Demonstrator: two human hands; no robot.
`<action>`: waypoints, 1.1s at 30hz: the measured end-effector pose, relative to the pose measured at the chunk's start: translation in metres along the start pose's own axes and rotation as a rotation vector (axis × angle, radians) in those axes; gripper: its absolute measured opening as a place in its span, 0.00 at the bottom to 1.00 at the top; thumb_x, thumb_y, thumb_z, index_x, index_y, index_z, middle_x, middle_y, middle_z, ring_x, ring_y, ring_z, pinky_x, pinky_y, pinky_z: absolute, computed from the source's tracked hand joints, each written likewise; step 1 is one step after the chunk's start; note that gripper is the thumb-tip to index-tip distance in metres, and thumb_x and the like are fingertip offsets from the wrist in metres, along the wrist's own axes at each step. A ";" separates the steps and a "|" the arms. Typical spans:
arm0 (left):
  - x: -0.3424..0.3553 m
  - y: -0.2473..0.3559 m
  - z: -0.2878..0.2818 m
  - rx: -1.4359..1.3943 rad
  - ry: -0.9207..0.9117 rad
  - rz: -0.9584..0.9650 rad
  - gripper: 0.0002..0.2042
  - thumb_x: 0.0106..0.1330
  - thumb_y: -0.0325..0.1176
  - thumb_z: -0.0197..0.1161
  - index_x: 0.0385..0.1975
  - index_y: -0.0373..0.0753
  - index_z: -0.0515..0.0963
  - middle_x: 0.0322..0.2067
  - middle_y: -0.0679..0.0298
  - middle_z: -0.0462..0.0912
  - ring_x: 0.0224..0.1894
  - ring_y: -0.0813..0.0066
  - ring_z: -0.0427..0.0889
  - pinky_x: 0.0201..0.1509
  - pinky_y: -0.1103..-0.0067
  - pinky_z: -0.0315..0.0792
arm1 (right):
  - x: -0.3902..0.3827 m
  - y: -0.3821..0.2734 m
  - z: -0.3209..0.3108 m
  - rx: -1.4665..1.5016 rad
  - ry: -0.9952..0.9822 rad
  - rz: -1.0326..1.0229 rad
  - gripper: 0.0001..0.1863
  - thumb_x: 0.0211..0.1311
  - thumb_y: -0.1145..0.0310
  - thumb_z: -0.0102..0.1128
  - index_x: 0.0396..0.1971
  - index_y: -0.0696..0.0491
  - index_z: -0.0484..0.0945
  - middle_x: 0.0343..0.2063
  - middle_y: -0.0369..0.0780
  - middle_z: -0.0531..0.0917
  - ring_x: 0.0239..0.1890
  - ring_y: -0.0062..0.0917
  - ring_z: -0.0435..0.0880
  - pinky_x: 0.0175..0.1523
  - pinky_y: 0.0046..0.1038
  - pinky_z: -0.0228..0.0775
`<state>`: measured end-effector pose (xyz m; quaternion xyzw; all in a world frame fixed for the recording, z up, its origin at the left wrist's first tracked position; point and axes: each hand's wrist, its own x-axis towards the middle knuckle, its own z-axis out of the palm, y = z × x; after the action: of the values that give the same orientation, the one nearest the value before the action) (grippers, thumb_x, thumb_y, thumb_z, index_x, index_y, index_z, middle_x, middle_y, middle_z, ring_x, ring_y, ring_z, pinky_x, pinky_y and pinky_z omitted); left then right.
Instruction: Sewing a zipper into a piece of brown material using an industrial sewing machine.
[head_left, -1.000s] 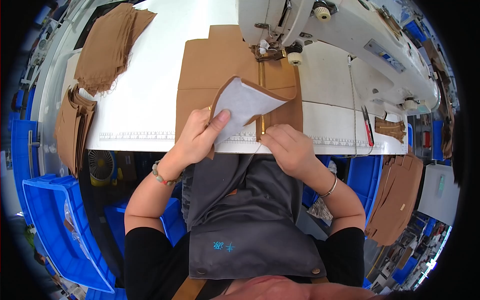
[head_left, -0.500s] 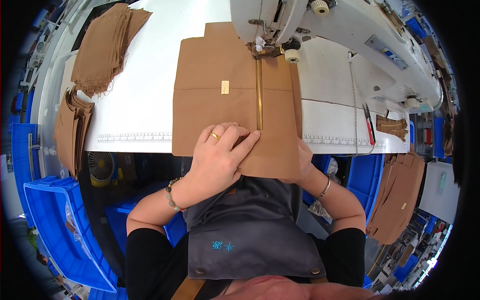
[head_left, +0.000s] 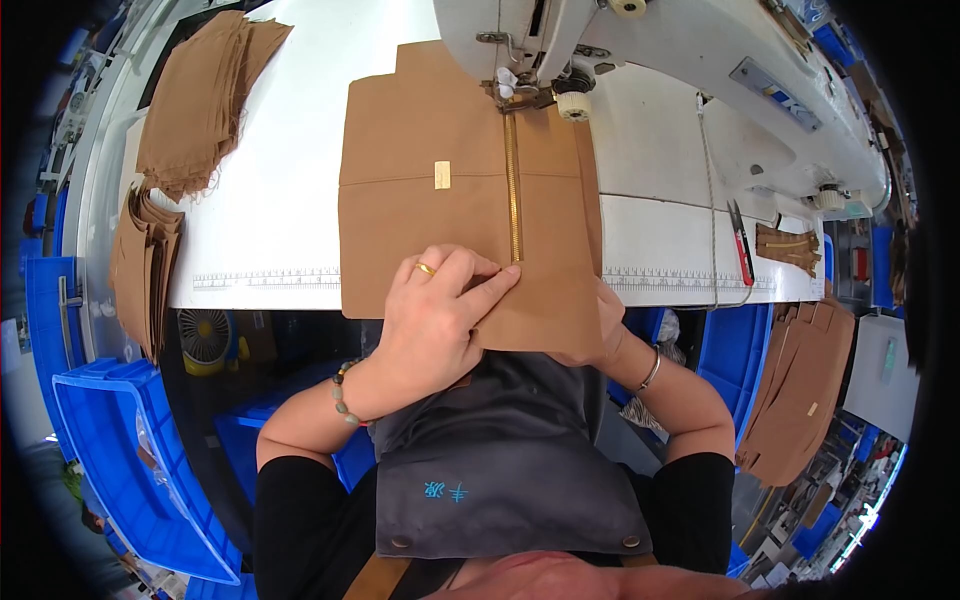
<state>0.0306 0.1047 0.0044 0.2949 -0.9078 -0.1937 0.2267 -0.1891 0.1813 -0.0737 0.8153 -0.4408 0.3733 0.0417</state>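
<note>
A brown fabric panel (head_left: 420, 220) lies under the white sewing machine's needle and presser foot (head_left: 515, 97), its near part hanging over the table's front edge. A brass-toothed zipper (head_left: 514, 190) runs down it from the foot toward me, with a small gold-coloured label (head_left: 442, 175) to its left. My left hand (head_left: 435, 315), fingers bent and thumb and forefinger close together, grips the cloth at the zipper's near end. At the panel's lower right edge, my right hand (head_left: 610, 325) is partly behind the cloth; the panel hides most of its fingers.
Stacks of brown cloth pieces (head_left: 195, 105) lie at the table's left, and more brown panels (head_left: 798, 390) hang at the right. Red-and-black snips (head_left: 741, 245) rest beside a short zipper piece (head_left: 788, 248). A ruler strip (head_left: 265, 279) edges the table; a blue bin (head_left: 150, 470) stands lower left.
The whole view has shifted slightly. Both hands keep about the same hold and place on the panel, and any feed of the cloth under the foot is too small to tell.
</note>
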 end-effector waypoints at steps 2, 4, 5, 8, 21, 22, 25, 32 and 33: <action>0.002 -0.001 -0.002 -0.008 -0.020 -0.013 0.26 0.47 0.21 0.67 0.51 0.42 0.87 0.42 0.68 0.81 0.48 0.64 0.78 0.52 0.68 0.71 | 0.005 -0.001 -0.002 -0.041 0.000 -0.056 0.19 0.52 0.65 0.69 0.46 0.51 0.88 0.51 0.42 0.86 0.52 0.39 0.87 0.53 0.36 0.83; 0.004 -0.003 -0.004 0.007 -0.056 -0.005 0.21 0.53 0.32 0.73 0.50 0.43 0.88 0.42 0.66 0.82 0.47 0.65 0.78 0.50 0.70 0.70 | 0.006 -0.004 -0.001 -0.029 0.013 -0.034 0.19 0.51 0.65 0.69 0.46 0.51 0.88 0.50 0.41 0.86 0.52 0.38 0.87 0.53 0.36 0.84; 0.003 -0.004 -0.005 0.006 -0.057 -0.004 0.21 0.53 0.32 0.73 0.50 0.43 0.88 0.42 0.66 0.82 0.47 0.65 0.78 0.50 0.70 0.70 | 0.006 -0.005 0.000 -0.016 0.026 -0.013 0.19 0.50 0.66 0.69 0.46 0.51 0.88 0.50 0.41 0.87 0.52 0.37 0.87 0.53 0.36 0.84; 0.001 -0.007 -0.005 0.001 -0.063 -0.014 0.21 0.53 0.32 0.73 0.50 0.42 0.88 0.41 0.66 0.82 0.47 0.65 0.78 0.50 0.70 0.69 | 0.010 -0.006 0.000 -0.044 0.032 -0.038 0.19 0.49 0.67 0.70 0.45 0.51 0.88 0.49 0.40 0.87 0.51 0.36 0.88 0.53 0.35 0.84; -0.005 -0.004 0.001 0.149 -0.054 0.101 0.26 0.49 0.26 0.68 0.53 0.39 0.85 0.46 0.65 0.80 0.53 0.65 0.78 0.52 0.68 0.71 | 0.004 -0.010 -0.011 0.050 -0.008 0.037 0.21 0.45 0.68 0.69 0.44 0.53 0.87 0.48 0.42 0.87 0.51 0.40 0.87 0.57 0.42 0.82; -0.008 -0.004 0.003 0.217 -0.047 0.144 0.27 0.50 0.29 0.69 0.55 0.37 0.84 0.48 0.63 0.80 0.55 0.65 0.78 0.53 0.67 0.71 | 0.003 -0.009 -0.018 0.049 -0.047 0.038 0.18 0.47 0.69 0.69 0.42 0.54 0.87 0.47 0.42 0.87 0.50 0.40 0.87 0.59 0.44 0.81; -0.006 0.005 -0.008 0.242 -0.134 0.129 0.32 0.54 0.44 0.73 0.58 0.34 0.81 0.56 0.59 0.79 0.61 0.62 0.77 0.58 0.66 0.71 | 0.002 -0.004 -0.047 -0.027 -0.073 0.066 0.13 0.51 0.70 0.70 0.38 0.55 0.85 0.44 0.41 0.87 0.48 0.38 0.87 0.61 0.46 0.78; -0.010 0.003 -0.008 0.249 -0.203 0.162 0.45 0.56 0.70 0.64 0.63 0.35 0.77 0.62 0.58 0.78 0.66 0.60 0.75 0.63 0.64 0.69 | 0.031 0.002 -0.065 -0.022 -0.056 0.263 0.09 0.53 0.74 0.72 0.36 0.53 0.84 0.37 0.38 0.86 0.40 0.35 0.86 0.59 0.45 0.77; -0.011 0.003 -0.006 0.253 -0.189 0.153 0.42 0.58 0.66 0.65 0.63 0.35 0.77 0.63 0.58 0.78 0.66 0.61 0.75 0.65 0.63 0.69 | 0.035 0.000 -0.061 0.019 -0.108 0.260 0.10 0.56 0.72 0.71 0.39 0.53 0.85 0.40 0.38 0.85 0.44 0.35 0.85 0.61 0.45 0.75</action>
<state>0.0400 0.1122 0.0075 0.2313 -0.9621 -0.0869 0.1154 -0.2119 0.1815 -0.0072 0.7704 -0.5409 0.3353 -0.0384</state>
